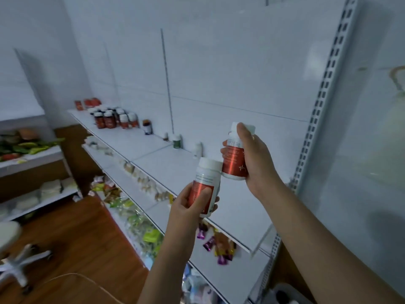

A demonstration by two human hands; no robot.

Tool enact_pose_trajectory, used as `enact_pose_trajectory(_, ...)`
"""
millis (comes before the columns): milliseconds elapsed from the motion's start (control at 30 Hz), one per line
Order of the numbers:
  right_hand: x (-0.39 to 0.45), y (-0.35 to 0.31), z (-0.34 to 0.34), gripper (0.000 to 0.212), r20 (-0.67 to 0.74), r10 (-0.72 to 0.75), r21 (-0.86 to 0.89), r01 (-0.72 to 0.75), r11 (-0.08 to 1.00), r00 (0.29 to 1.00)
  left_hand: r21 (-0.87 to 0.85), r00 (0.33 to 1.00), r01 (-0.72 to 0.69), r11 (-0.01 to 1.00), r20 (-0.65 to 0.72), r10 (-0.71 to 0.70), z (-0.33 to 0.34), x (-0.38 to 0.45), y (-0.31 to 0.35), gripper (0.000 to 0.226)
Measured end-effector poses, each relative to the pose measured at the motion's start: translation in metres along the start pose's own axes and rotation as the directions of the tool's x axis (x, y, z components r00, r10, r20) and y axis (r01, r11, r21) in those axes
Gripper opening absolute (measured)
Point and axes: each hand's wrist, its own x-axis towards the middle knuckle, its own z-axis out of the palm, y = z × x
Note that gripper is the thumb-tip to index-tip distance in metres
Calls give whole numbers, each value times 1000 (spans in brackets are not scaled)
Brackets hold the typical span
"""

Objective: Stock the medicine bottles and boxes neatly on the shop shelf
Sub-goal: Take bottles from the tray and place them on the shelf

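My left hand (189, 204) grips a white medicine bottle with a red label (207, 183), held upright over the front edge of the top white shelf (153, 148). My right hand (254, 159) holds a second bottle of the same kind (235, 159) a little higher and further in, above the shelf board. The two bottles nearly touch. At the shelf's far left end stands a cluster of several dark and white red-labelled bottles (114, 119). A few single bottles (177, 141) stand along the back wall.
A slotted metal upright (317, 106) bounds the shelf on the right. Lower shelves hold packets and sachets (135, 216). Another rack with packaged goods (32, 154) stands at the left. A chair base (19, 262) sits on the wooden floor.
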Motion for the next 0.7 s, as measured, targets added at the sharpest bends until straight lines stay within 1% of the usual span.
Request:
enact_pose_trajectory(67,2,4,39,40,34,-18,-29,19,999,999,73,997,-54,996,-47,57,-34,4,17,31)
enact_pose_trajectory(133,5,11,74,41,53,-19,-42,21,999,998,117,992,-99,988,-71,108,-66,10,30,11)
enact_pose_trajectory(167,6,15,89,41,59,-15,-47,18,999,998,133,988,-112,985,-90,124,-81,13,35,7)
enact_pose_trajectory(267,13,31,131,37,68,-10,-53,14,999,998,167,980,-114,979,-142,138,-124,22,45,11)
enact_pose_trajectory(367,26,48,168,36,81,-1,-62,6,998,997,192,978,-99,977,-162,131,-159,37,51,25)
enact_pose_trajectory(433,39,59,189,38,91,9,-83,-1,997,996,213,977,-86,973,-172,124,-179,51,52,29)
enact_pose_trajectory(600,90,82,234,33,135,5,-123,12,992,991,263,974,-64,963,-193,118,-222,108,51,30)
enact_pose_trajectory(700,135,100,259,34,169,6,-131,16,991,986,298,968,-43,954,-226,114,-249,156,48,31)
